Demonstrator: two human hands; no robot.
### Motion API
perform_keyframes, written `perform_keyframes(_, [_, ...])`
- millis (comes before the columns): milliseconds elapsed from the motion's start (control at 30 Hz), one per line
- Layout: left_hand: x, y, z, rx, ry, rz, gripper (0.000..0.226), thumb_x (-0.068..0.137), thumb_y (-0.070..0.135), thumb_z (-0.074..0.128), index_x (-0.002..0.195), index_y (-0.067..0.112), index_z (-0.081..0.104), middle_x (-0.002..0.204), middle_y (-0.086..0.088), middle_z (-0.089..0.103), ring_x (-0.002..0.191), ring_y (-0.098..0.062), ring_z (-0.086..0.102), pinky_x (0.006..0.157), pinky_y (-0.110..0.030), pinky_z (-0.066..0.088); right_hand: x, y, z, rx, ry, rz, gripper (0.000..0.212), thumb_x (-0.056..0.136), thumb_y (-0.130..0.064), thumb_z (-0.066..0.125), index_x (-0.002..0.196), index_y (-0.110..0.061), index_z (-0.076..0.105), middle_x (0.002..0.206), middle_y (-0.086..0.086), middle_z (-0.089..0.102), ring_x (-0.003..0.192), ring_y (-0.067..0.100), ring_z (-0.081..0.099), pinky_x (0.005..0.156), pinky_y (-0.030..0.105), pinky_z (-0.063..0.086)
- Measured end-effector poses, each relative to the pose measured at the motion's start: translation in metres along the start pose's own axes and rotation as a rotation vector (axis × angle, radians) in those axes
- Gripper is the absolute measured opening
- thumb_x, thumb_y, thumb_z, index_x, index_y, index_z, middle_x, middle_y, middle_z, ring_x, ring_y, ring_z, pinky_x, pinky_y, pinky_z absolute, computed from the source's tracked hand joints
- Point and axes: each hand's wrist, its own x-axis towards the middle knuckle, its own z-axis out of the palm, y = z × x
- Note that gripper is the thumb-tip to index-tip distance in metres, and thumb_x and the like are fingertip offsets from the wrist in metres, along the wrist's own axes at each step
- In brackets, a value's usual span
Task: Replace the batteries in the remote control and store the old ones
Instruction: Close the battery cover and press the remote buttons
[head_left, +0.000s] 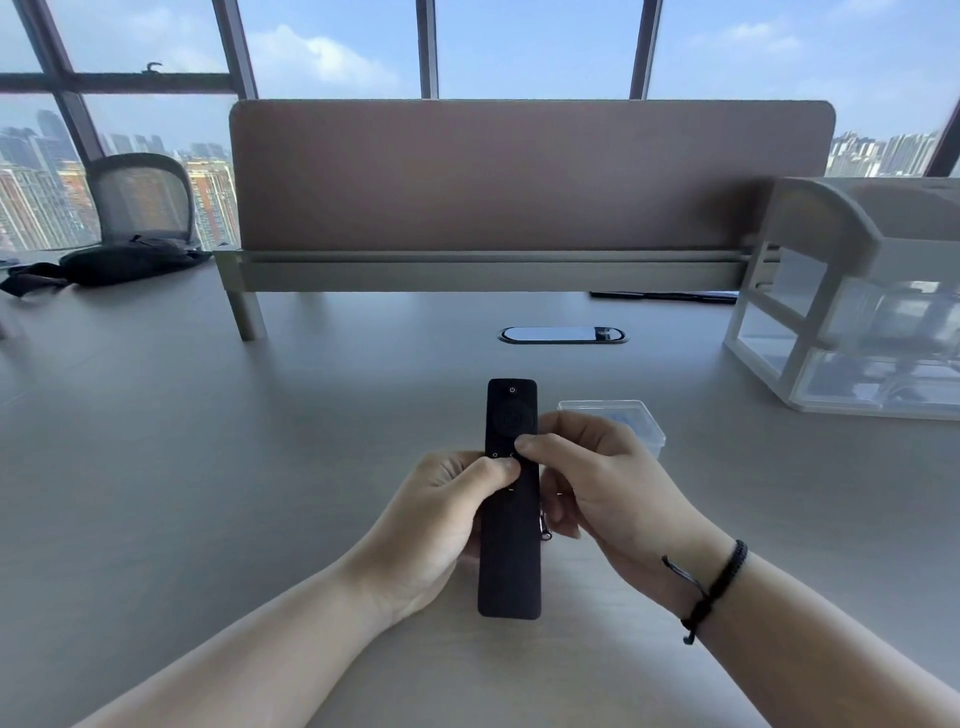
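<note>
A slim black remote control (510, 561) is held upright in front of me, button side up, above the grey desk (208, 467). My left hand (441, 519) grips its left side with the thumb across the middle. My right hand (597, 478) holds its right edge, thumb on the buttons. A small metal bit shows between the fingers of my right hand by the remote's edge; I cannot tell what it is. A small clear plastic box (623, 413) sits just behind my right hand, partly hidden. No batteries are visible.
A white and clear drawer organiser (857, 312) stands at the right. A brown desk divider (519, 176) runs across the back, with an oval cable port (562, 335) before it. A black bag (119, 262) lies far left, an office chair (140, 195) behind it.
</note>
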Motion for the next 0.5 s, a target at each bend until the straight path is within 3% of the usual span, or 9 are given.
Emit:
perform_keyframes(233, [-0.0005, 0.0010, -0.0031, 0.029, 0.007, 0.008, 0.025, 0.085, 0.028, 0.056, 0.070, 0.016, 0.071, 0.071, -0.007, 0.066, 0.068, -0.022, 0.061, 0.070, -0.041, 0.039, 0.0010, 0.0043, -0.0001, -0.034, 0.007, 0.012, 0.021, 0.092, -0.013, 0.059, 0.077, -0.003, 0.071, 0.060, 0.021, 0.050, 0.046, 0.026, 0.039, 0.042, 0.028, 0.032])
perform_keyframes(333, [-0.0002, 0.0018, -0.0029, 0.028, -0.040, -0.005, 0.030, 0.092, 0.029, 0.053, 0.079, 0.014, 0.076, 0.083, -0.012, 0.073, 0.081, -0.029, 0.069, 0.080, -0.055, 0.052, 0.0010, 0.0019, -0.0002, -0.014, 0.018, 0.009, 0.020, 0.092, -0.012, 0.060, 0.080, -0.002, 0.072, 0.058, 0.018, 0.050, 0.045, 0.024, 0.039, 0.043, 0.029, 0.031])
perform_keyframes(400, [-0.0008, 0.0033, -0.0027, 0.022, -0.053, -0.020, 0.030, 0.092, 0.026, 0.051, 0.083, 0.015, 0.077, 0.088, -0.013, 0.075, 0.086, -0.033, 0.069, 0.091, -0.065, 0.048, 0.0012, -0.0004, -0.0004, 0.010, 0.032, 0.008, 0.019, 0.093, -0.010, 0.059, 0.083, 0.003, 0.070, 0.053, 0.014, 0.050, 0.042, 0.022, 0.039, 0.043, 0.029, 0.028])
perform_keyframes(500, [-0.0023, 0.0039, -0.0026, 0.071, -0.067, -0.017, 0.024, 0.088, 0.019, 0.054, 0.087, 0.013, 0.077, 0.089, -0.012, 0.075, 0.088, -0.031, 0.069, 0.087, -0.060, 0.051, 0.0005, -0.0019, 0.0001, 0.026, 0.043, 0.013, 0.018, 0.093, -0.009, 0.059, 0.084, 0.001, 0.071, 0.051, 0.010, 0.052, 0.041, 0.019, 0.040, 0.043, 0.029, 0.028])
